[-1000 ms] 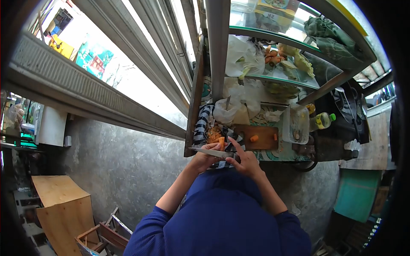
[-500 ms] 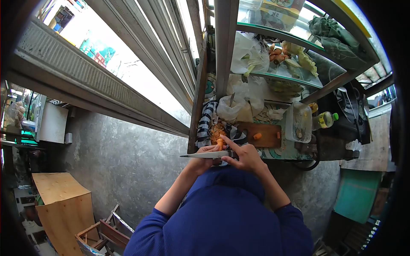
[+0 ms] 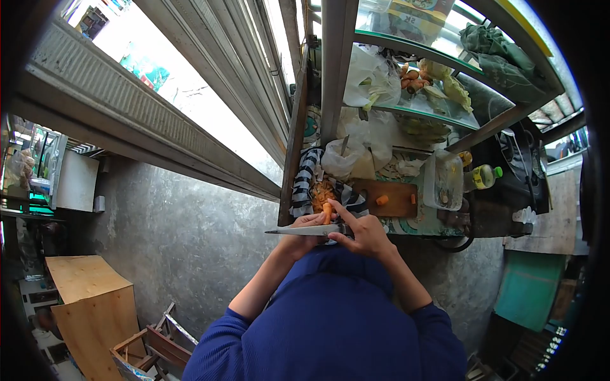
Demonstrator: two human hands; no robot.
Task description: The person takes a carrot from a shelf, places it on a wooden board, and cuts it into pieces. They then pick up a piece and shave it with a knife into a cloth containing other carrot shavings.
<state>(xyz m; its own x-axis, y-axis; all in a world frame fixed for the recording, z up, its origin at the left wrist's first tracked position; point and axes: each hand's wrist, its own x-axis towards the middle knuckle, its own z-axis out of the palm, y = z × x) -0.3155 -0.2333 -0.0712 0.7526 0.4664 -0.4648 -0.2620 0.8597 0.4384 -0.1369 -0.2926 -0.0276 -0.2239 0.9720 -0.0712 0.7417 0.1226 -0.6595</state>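
Note:
My left hand is closed around a peeled orange carrot, which points up toward the counter. In my right hand is a knife, its long blade lying flat-side up and pointing left across my left fingers. My right index finger stretches forward and reaches the carrot's upper end. Just beyond the hands, a black-and-white striped plastic bag holds a heap of carrot peelings. To the right lies a wooden cutting board with carrot pieces on it.
A clear plastic container and a green-capped bottle stand right of the board. White plastic bags lie behind it. Above, a glass shelf holds several carrots and leafy vegetables. A metal post rises at the counter's left.
The view has shifted very slightly. Both hands, the knife and the carrot keep nearly the same positions.

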